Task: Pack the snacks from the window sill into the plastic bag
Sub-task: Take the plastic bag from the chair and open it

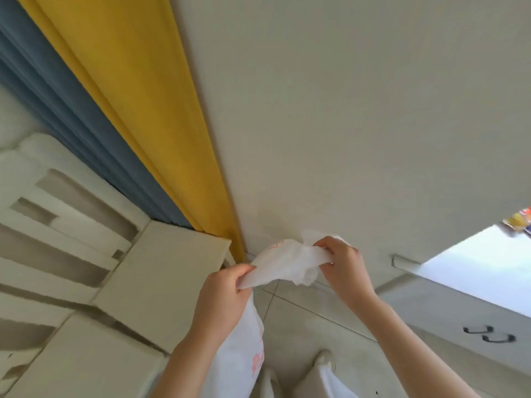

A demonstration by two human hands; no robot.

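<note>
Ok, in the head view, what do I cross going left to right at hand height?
Cream striped furniture → left hand → plastic bag → right hand → bright white ledge → snack packet.

A yellow curtain (pixel 129 110) hangs touching a blue curtain (pixel 43 116) beside a pale wall (pixel 344 110), above a tiled floor (pixel 287 311).

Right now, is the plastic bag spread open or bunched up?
Bunched up: the plastic bag is crumpled between the left hand and right hand, both pinching it.

left: cushions (pixel 161 277) | right: cabinet (pixel 459 320) | middle: plastic bag (pixel 287 262) hanging | free: floor (pixel 298 320) between
</note>
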